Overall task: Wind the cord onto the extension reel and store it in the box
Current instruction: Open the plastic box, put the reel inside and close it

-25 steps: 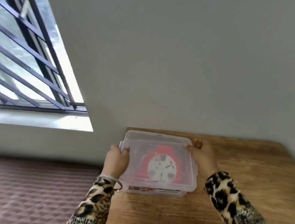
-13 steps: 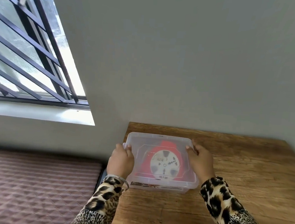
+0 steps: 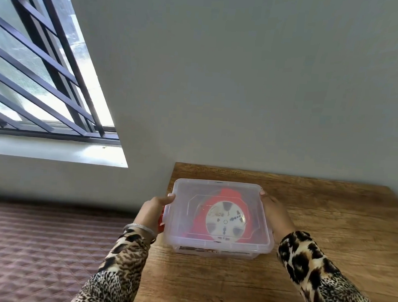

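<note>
Wall (image 3: 246, 83): one, plain grey, smooth, matte.

Window (image 3: 33, 66): one, glazed, crossed by dark metal bars; pale sill beneath.

Quilted surface (image 3: 30, 252): one, brownish-mauve, stitched in a diamond pattern, lying beside the table's left edge.

Table (image 3: 330, 220): one, rectangular, wood-grain top, far edge against the wall.

Sleeves: two, leopard-print fabric, one on each forearm.

Box (image 3: 186, 235): one, clear plastic, rectangular with rounded corners, lid on, standing on the table's near-left part. A red clasp shows at its left side.

Extension reel (image 3: 215, 197): one, red body with a round white face bearing dark socket marks, lying flat inside the box, seen through the lid. The cord cannot be made out.

Left hand (image 3: 151, 211): fingers curled round the box's left edge, thumb on the lid's rim.

Right hand (image 3: 275, 213): lies against the box's right edge, fingertips at the far corner; grip unclear.

Bangle (image 3: 139, 228): one, silvery metal, on the left wrist.
</note>
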